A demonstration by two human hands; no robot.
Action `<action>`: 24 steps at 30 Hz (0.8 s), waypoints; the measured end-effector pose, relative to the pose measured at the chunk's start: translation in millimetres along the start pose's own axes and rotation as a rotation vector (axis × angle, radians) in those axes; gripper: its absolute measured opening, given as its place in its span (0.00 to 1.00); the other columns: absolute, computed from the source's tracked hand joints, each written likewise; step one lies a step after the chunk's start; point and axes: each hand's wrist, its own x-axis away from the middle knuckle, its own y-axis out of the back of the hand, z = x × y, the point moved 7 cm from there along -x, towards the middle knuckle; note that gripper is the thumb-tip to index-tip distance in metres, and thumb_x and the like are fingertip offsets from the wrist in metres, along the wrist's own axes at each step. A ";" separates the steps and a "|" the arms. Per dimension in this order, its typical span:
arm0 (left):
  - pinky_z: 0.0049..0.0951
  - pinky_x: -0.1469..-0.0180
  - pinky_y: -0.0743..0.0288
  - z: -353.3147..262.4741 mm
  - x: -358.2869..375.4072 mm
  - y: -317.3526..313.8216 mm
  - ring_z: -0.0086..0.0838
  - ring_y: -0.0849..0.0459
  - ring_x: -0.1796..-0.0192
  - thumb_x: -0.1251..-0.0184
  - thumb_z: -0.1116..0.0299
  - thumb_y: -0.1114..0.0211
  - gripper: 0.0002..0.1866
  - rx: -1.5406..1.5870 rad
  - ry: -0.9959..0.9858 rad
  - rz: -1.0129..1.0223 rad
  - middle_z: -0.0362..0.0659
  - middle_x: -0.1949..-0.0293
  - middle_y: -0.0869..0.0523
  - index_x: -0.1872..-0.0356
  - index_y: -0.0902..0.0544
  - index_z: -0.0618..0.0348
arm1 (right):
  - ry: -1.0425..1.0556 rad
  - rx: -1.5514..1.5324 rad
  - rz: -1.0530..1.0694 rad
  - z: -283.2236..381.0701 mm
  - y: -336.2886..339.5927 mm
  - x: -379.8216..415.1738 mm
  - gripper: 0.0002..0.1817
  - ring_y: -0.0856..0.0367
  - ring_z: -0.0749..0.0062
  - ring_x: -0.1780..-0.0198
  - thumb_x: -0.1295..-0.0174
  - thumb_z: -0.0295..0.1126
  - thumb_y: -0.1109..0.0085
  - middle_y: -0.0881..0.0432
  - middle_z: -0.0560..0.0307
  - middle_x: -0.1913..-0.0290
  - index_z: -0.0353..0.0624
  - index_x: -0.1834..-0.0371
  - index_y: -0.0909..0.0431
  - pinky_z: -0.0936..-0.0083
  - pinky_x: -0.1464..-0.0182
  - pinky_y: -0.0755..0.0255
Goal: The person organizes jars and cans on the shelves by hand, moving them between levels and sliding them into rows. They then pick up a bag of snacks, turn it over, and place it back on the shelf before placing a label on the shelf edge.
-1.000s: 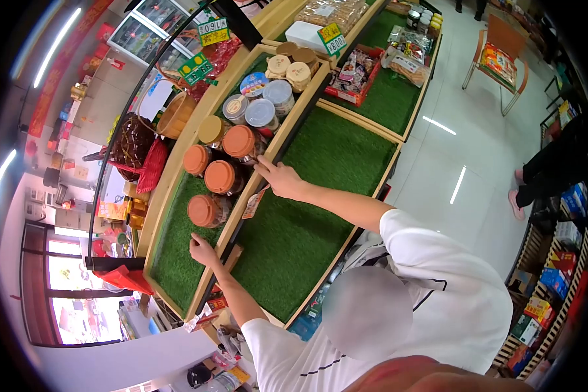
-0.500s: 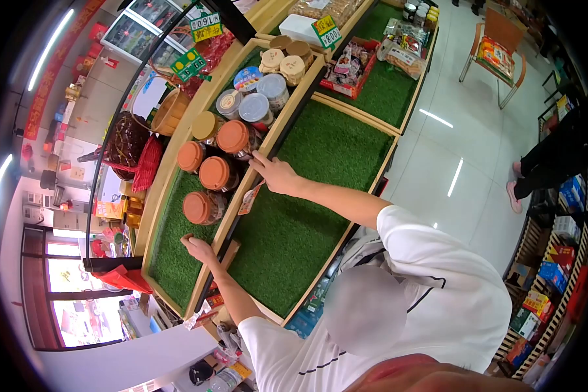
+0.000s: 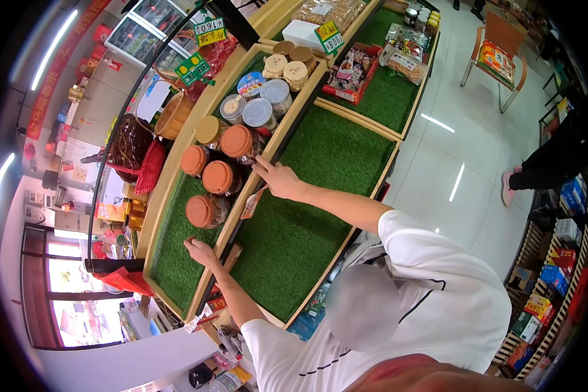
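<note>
My left hand (image 3: 202,252) hovers over or rests on green artificial turf, its fingers curled in with nothing visible in them. Just above it stands the nearest orange-lidded jar (image 3: 206,212). My right hand (image 3: 279,179) lies at the wooden divider rail (image 3: 236,210), fingers stretched toward its edge. Beside those fingertips is another orange-lidded jar (image 3: 238,142), partly covering its neighbours. More orange lids stand close by, with a yellow-lidded jar (image 3: 210,132) behind them. Clear-lidded jars (image 3: 259,114) and cloth-topped jars (image 3: 295,76) fill the far end.
A small price card (image 3: 252,204) hangs on the rail. The lower turf bin (image 3: 287,255) lies between my arms. Beyond it sits a red box of wrapped sweets (image 3: 351,74). Baskets (image 3: 129,144) stand behind the jars. A chair (image 3: 498,55) and a person's legs (image 3: 541,170) are at right.
The view shifts slightly, so the jars appear a little further right. Both hands stay at nearly the same places. The feet of the person at right have changed position.
</note>
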 end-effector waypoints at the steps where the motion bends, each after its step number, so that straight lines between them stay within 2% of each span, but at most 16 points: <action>1: 0.51 0.53 0.26 -0.3 -0.7 -1.1 0.56 0.17 0.58 0.26 0.63 0.52 0.14 -0.019 -0.005 -0.001 0.56 0.60 0.14 0.55 0.21 0.61 | 0.002 -0.004 -0.002 -0.5 -0.5 -0.5 0.41 0.17 0.39 0.56 0.47 0.24 0.36 0.48 0.45 0.20 0.44 0.25 0.37 0.56 0.60 0.18; 6: 0.51 0.57 0.25 -3.5 0.2 -2.7 0.55 0.16 0.61 0.24 0.55 0.50 0.18 -0.066 -0.007 0.046 0.54 0.65 0.13 0.59 0.20 0.60 | 0.006 0.006 0.001 -0.7 -1.6 -0.9 0.42 0.17 0.39 0.56 0.48 0.24 0.35 0.49 0.44 0.20 0.44 0.25 0.37 0.56 0.60 0.18; 15: 0.50 0.58 0.25 -3.3 2.0 -2.5 0.52 0.16 0.61 0.23 0.51 0.50 0.21 -0.099 0.000 0.043 0.51 0.65 0.14 0.62 0.20 0.59 | 0.011 -0.016 0.030 0.2 0.9 0.4 0.42 0.18 0.39 0.54 0.45 0.24 0.37 0.49 0.44 0.19 0.43 0.23 0.39 0.57 0.60 0.17; 18: 0.50 0.56 0.25 -11.0 1.7 0.2 0.50 0.16 0.59 0.23 0.49 0.48 0.21 -0.175 -0.155 -0.069 0.51 0.62 0.16 0.62 0.19 0.58 | 0.010 -0.002 0.022 0.2 0.3 -0.6 0.43 0.18 0.39 0.54 0.47 0.24 0.36 0.49 0.44 0.19 0.44 0.24 0.39 0.57 0.59 0.17; 22: 0.51 0.54 0.24 -24.5 5.1 5.7 0.52 0.17 0.56 0.23 0.50 0.46 0.22 -0.286 -0.235 -0.067 0.53 0.59 0.16 0.60 0.17 0.60 | -0.001 0.015 -0.027 2.8 5.0 0.4 0.44 0.16 0.39 0.54 0.52 0.26 0.34 0.48 0.45 0.19 0.45 0.25 0.36 0.56 0.58 0.17; 24: 0.51 0.54 0.24 -23.2 2.0 2.7 0.54 0.16 0.55 0.23 0.51 0.46 0.23 -0.256 -0.252 -0.057 0.56 0.57 0.14 0.56 0.15 0.63 | -0.034 0.017 0.043 2.3 5.4 0.5 0.44 0.17 0.38 0.54 0.52 0.26 0.34 0.48 0.45 0.19 0.45 0.25 0.37 0.55 0.58 0.17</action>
